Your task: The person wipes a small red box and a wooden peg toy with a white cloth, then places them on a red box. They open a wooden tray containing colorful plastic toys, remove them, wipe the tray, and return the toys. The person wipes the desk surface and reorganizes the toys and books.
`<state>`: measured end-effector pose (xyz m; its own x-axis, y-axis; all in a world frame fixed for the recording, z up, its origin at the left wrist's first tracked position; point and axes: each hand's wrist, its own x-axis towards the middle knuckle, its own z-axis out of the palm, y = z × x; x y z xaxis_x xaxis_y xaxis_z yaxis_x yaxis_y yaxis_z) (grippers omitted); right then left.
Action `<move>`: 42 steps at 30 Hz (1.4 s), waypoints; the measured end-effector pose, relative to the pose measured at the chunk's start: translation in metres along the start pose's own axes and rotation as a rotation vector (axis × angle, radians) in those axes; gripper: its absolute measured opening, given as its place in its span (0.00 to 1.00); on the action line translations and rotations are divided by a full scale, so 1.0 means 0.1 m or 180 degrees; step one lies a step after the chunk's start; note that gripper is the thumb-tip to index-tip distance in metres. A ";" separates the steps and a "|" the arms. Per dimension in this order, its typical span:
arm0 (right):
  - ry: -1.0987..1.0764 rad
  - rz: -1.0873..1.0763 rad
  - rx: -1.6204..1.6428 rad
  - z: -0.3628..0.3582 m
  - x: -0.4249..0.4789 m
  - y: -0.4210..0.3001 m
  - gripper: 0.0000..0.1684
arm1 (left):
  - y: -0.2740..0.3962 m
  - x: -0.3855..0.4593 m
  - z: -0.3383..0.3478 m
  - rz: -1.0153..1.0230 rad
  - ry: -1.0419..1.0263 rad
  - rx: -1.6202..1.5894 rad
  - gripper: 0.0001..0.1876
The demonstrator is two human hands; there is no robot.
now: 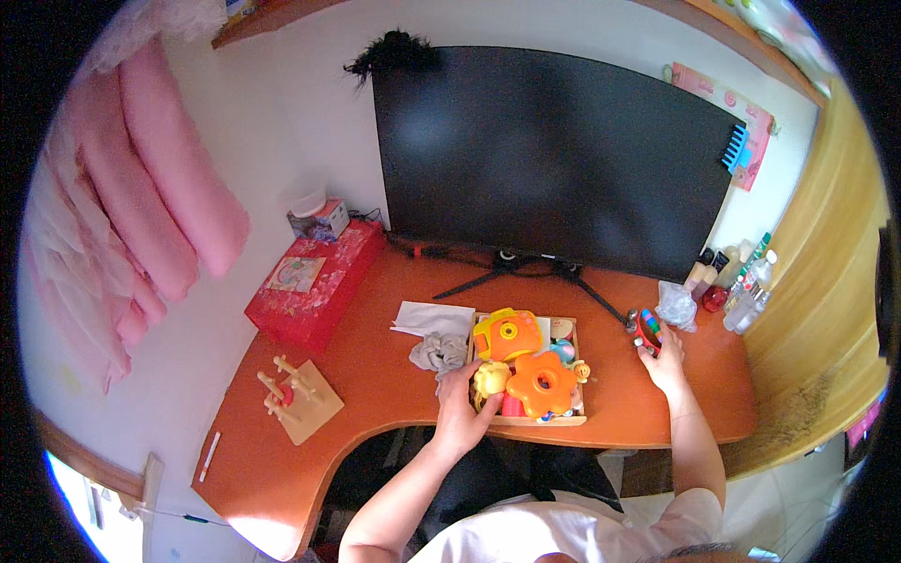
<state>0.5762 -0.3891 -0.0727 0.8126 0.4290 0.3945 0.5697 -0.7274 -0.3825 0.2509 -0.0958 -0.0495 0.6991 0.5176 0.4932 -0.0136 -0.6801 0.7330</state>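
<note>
My left hand is at the left side of a shallow wooden box, its fingers around a pale yellow flower-shaped toy. Beside that toy an orange flower-shaped ring lies on top of the box's contents, and a yellow and orange toy camera rests behind them. Smaller toys, partly covered, fill the rest of the box. To the right, my right hand has its fingertips on a red ring with metal jingle bells near the foot of the monitor stand. Something blue and green shows by its fingers.
A grey cloth scrunchie and folded white paper lie left of the box. Farther left are a wooden peg stand and a red box. The monitor stands behind; a clear plastic bag and several bottles are at the right.
</note>
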 end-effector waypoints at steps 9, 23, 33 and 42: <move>0.0176 -0.0856 0.0055 -0.48 -0.27 -1.11 0.61 | -0.10 -0.04 0.12 -0.0108 0.0049 -0.0203 0.34; -0.1095 -0.2148 0.0602 -0.29 -0.55 -2.18 0.57 | -0.06 0.09 -0.01 -0.0687 0.0718 -0.2298 0.30; 0.1285 0.0062 0.0665 -0.71 -0.03 -0.98 0.47 | 0.13 0.09 -0.02 -0.0952 0.0679 -0.2785 0.31; 0.0058 0.1561 -0.1105 -0.72 -0.33 0.39 0.48 | 0.88 -0.15 0.45 -0.0728 -0.0714 -0.2976 0.35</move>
<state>0.5625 -0.4701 -0.0403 0.9665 -0.0078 0.2565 0.0530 -0.9719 -0.2293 0.2715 -0.1865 -0.0136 0.8734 0.4092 0.2642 -0.3530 0.1580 0.9222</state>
